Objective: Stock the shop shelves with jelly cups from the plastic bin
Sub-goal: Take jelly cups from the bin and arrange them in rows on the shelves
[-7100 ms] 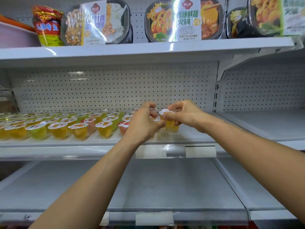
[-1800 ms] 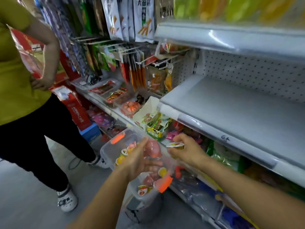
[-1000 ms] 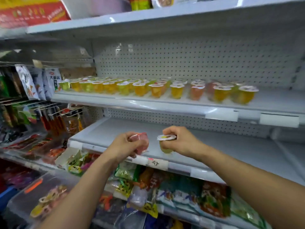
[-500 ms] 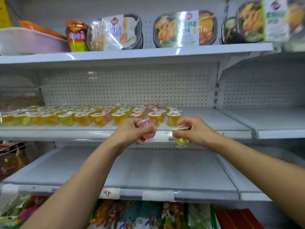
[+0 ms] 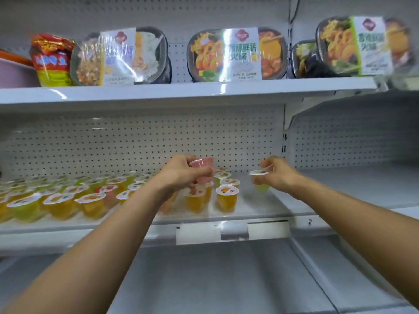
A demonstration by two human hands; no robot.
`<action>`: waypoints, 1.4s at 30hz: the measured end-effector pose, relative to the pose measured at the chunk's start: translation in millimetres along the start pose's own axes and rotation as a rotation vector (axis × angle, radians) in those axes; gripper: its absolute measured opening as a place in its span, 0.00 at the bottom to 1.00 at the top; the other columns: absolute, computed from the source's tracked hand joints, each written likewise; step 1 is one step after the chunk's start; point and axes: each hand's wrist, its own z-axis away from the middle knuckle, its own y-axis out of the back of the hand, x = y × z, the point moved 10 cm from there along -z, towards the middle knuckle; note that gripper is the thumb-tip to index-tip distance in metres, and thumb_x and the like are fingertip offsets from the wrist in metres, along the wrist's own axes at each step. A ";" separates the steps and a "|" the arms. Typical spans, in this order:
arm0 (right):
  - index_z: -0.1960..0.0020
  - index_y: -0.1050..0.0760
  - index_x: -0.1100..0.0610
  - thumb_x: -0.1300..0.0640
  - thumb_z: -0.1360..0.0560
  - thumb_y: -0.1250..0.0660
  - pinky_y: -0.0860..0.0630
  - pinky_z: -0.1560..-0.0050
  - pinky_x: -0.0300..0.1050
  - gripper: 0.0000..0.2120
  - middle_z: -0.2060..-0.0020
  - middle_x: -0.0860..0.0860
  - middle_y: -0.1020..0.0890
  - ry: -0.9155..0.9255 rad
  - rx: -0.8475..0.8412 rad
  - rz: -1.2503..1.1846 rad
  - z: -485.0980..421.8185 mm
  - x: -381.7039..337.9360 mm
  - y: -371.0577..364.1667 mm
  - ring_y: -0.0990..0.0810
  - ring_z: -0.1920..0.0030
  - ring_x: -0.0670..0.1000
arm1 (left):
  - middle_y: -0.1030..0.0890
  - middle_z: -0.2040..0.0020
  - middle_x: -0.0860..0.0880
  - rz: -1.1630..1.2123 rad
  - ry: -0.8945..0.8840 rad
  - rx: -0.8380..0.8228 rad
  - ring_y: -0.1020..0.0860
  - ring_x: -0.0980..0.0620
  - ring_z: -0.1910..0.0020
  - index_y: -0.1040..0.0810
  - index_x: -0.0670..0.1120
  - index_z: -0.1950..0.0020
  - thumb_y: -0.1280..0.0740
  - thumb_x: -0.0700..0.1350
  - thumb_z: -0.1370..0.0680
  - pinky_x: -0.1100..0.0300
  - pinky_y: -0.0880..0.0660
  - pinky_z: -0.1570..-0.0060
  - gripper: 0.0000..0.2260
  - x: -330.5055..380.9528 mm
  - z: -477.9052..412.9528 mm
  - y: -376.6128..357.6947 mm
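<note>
Head view, mid-frame: left hand (image 5: 181, 175) grips a pink jelly cup (image 5: 201, 163), right hand (image 5: 280, 175) pinches a green jelly cup (image 5: 260, 186); setting down carelessly could topple shelved cups (image 5: 226, 199).

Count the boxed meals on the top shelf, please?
4 on the top shelf: left meal, middle meal, dark meal partly behind the far-right meal. Others may be hidden.

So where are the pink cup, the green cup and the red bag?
pink cup (image 5: 202, 165): head view, upper wall.
green cup (image 5: 259, 172): head view, lid.
red bag (image 5: 51, 57): head view, front.
</note>
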 end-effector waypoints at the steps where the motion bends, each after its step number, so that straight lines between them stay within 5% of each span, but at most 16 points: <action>1: 0.36 0.30 0.57 0.56 0.31 0.23 0.27 0.45 0.47 0.27 0.42 0.55 0.25 -0.017 0.001 0.019 -9.4 5.6 -2.5 0.25 0.44 0.55 | 0.16 0.56 0.45 -0.019 -0.010 -0.008 0.21 0.57 0.69 0.20 0.44 0.46 0.26 0.44 0.27 0.60 0.23 0.63 0.12 0.5 -8.9 -0.6; 6: 0.35 0.29 0.60 0.57 0.31 0.23 0.25 0.43 0.46 0.28 0.41 0.56 0.23 -0.073 -0.027 0.089 -47.7 30.1 -26.4 0.24 0.44 0.54 | 0.17 0.59 0.46 -0.069 -0.037 -0.009 0.22 0.59 0.74 0.21 0.42 0.44 0.28 0.42 0.26 0.67 0.27 0.74 0.12 -0.4 -46.4 -4.5; 9: 0.40 0.25 0.61 0.57 0.30 0.24 0.25 0.43 0.46 0.22 0.44 0.57 0.20 -0.065 -0.027 0.129 -71.2 36.9 -39.1 0.24 0.50 0.52 | 0.16 0.57 0.45 -0.120 -0.024 -0.008 0.20 0.53 0.67 0.21 0.44 0.45 0.27 0.44 0.27 0.64 0.23 0.68 0.12 -5.1 -65.5 -9.2; 13: 0.41 0.25 0.61 0.57 0.29 0.27 0.26 0.49 0.43 0.18 0.46 0.56 0.21 -0.012 -0.074 0.197 -101.4 34.0 -51.7 0.25 0.52 0.51 | 0.16 0.54 0.41 -0.146 0.014 -0.004 0.17 0.45 0.61 0.21 0.41 0.40 0.26 0.43 0.30 0.45 0.19 0.53 0.19 -10.1 -88.6 -13.5; 18: 0.39 0.28 0.58 0.53 0.29 0.26 0.30 0.58 0.40 0.22 0.45 0.54 0.22 0.028 -0.117 0.223 -135.6 37.5 -66.0 0.24 0.51 0.52 | 0.19 0.53 0.47 -0.167 0.057 0.033 0.18 0.50 0.60 0.28 0.43 0.32 0.25 0.45 0.29 0.58 0.21 0.61 0.26 -11.0 -110.9 -17.5; 22: 0.34 0.30 0.57 0.55 0.30 0.27 0.32 0.52 0.40 0.26 0.39 0.54 0.24 0.034 -0.118 0.196 -153.9 44.2 -71.8 0.25 0.42 0.53 | 0.19 0.50 0.48 -0.172 0.066 0.036 0.18 0.48 0.56 0.28 0.45 0.32 0.25 0.46 0.29 0.52 0.20 0.51 0.26 -13.8 -122.8 -24.4; 25: 0.36 0.30 0.55 0.55 0.30 0.28 0.34 0.53 0.40 0.25 0.39 0.54 0.24 0.044 -0.118 0.202 -159.7 49.2 -74.3 0.26 0.45 0.52 | 0.21 0.46 0.47 -0.205 0.068 0.027 0.18 0.48 0.55 0.29 0.46 0.31 0.26 0.46 0.28 0.51 0.20 0.48 0.27 -14.4 -128.3 -32.6; 29: 0.27 0.37 0.55 0.47 0.30 0.27 0.30 0.41 0.45 0.36 0.33 0.55 0.29 0.085 -0.148 0.261 -160.0 46.2 -71.5 0.31 0.33 0.55 | 0.21 0.44 0.47 -0.209 0.062 0.024 0.20 0.50 0.56 0.29 0.47 0.32 0.26 0.48 0.28 0.56 0.22 0.54 0.26 -9.8 -128.7 -42.4; 32: 0.25 0.40 0.53 0.48 0.27 0.30 0.33 0.33 0.48 0.35 0.30 0.54 0.32 0.158 -0.098 0.188 -156.9 29.0 -51.4 0.37 0.29 0.55 | 0.20 0.53 0.51 -0.234 0.025 0.026 0.22 0.55 0.59 0.25 0.48 0.38 0.26 0.50 0.28 0.62 0.26 0.62 0.20 -2.7 -127.7 -50.1; 37: 0.40 0.22 0.54 0.49 0.23 0.34 0.25 0.54 0.43 0.14 0.47 0.53 0.17 0.257 -0.246 -0.231 -129.3 -21.7 -32.1 0.19 0.51 0.51 | 0.19 0.56 0.51 -0.296 -0.043 0.048 0.22 0.55 0.60 0.21 0.47 0.45 0.25 0.52 0.29 0.61 0.27 0.63 0.17 9.3 -126.8 -62.9; 40: 0.48 0.19 0.58 0.45 0.25 0.31 0.23 0.58 0.44 0.16 0.59 0.55 0.15 0.269 -0.476 -0.328 -106.1 -41.0 -37.6 0.18 0.58 0.52 | 0.19 0.59 0.53 -0.311 -0.068 0.066 0.22 0.57 0.60 0.21 0.46 0.48 0.23 0.54 0.32 0.62 0.28 0.64 0.19 15.6 -128.1 -69.4; 42: 0.46 0.18 0.59 0.45 0.28 0.28 0.23 0.56 0.42 0.19 0.58 0.57 0.16 0.287 -0.530 -0.287 -97.6 -45.8 -37.2 0.19 0.58 0.49 | 0.19 0.61 0.54 -0.311 -0.090 0.082 0.23 0.63 0.63 0.21 0.47 0.49 0.21 0.54 0.35 0.67 0.30 0.67 0.21 22.9 -128.1 -71.6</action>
